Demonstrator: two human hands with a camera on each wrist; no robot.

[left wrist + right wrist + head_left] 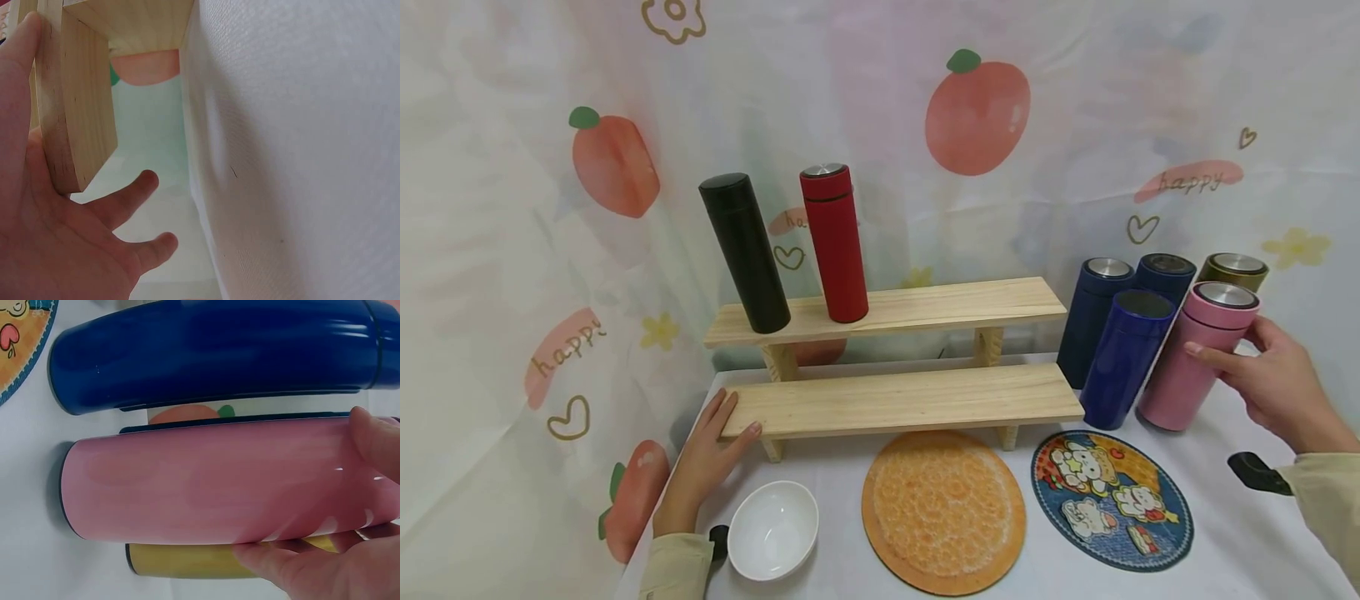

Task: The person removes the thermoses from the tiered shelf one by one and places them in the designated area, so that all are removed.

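Note:
On the right of the head view, my right hand (1288,379) grips a pink thermos (1187,375) near its top, thumb on the near side and fingers round the far side. The thermos (206,481) stands on the cloth among dark blue thermoses, a bright blue thermos (1123,358) and an olive-gold one (1234,268). My left hand (707,458) rests against the left end of the lower wooden shelf (902,400). In the left wrist view, that hand (69,244) touches the wood, with two fingers stretched out freely below it.
A black thermos (747,258) and a red thermos (837,250) stand on the upper shelf (955,304). In front are a white bowl (773,531), a round bread-patterned mat (943,512) and a blue cartoon mat (1112,500). A printed curtain (880,108) hangs behind.

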